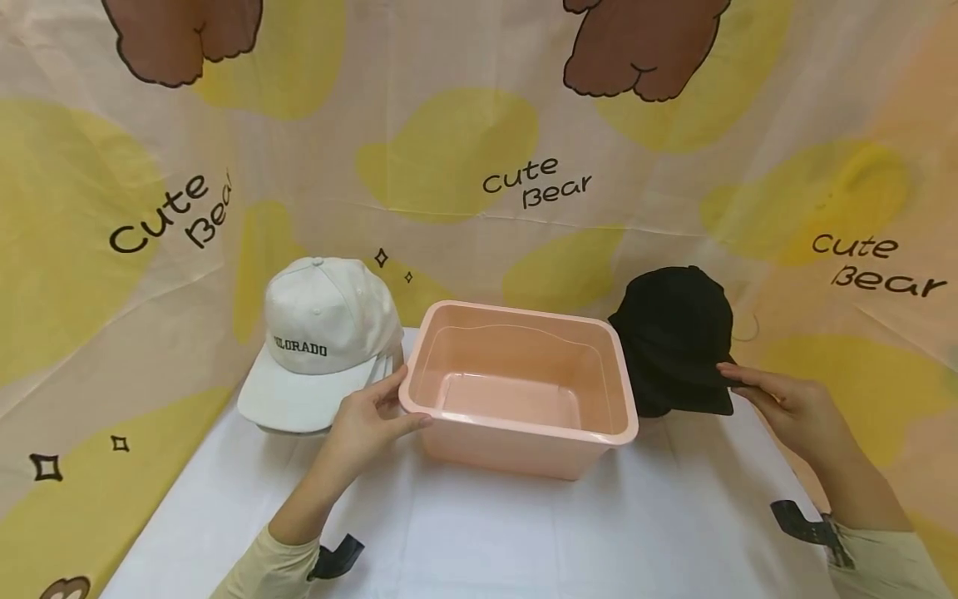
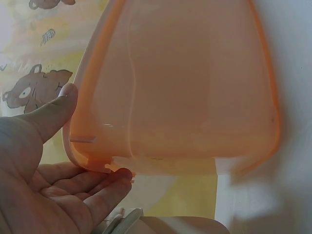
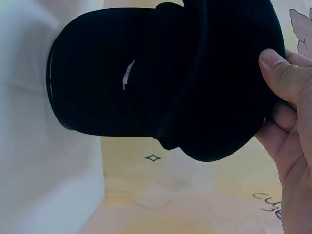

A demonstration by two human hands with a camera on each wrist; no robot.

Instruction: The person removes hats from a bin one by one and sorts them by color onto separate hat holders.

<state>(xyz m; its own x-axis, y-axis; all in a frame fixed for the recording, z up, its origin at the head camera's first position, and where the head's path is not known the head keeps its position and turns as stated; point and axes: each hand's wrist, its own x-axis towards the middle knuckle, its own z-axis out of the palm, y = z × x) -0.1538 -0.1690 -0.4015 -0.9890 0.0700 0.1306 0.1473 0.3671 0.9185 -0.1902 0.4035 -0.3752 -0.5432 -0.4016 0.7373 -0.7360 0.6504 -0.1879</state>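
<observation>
A pink plastic bin (image 1: pixel 509 453) stands upright on the white table. My left hand (image 1: pixel 365 428) holds its front left rim corner, thumb on the front rim and fingers at the left side. The left wrist view shows the thumb (image 2: pixel 53 109) against the rim and the fingers below it. To the right of the bin is a black cap (image 1: pixel 674 333), its crown up. Between thumb and fingers, my right hand (image 1: pixel 801 408) pinches the cap's brim edge. A small white mark (image 3: pixel 128 75) shows on the black cap in the right wrist view.
Left of the bin sits a white cap (image 1: pixel 329 312) with dark lettering, close to my left hand, with further light edges under its right side. Behind everything hangs a patterned cloth (image 1: pixel 449 166). White cloth covers the table (image 1: pixel 479 541).
</observation>
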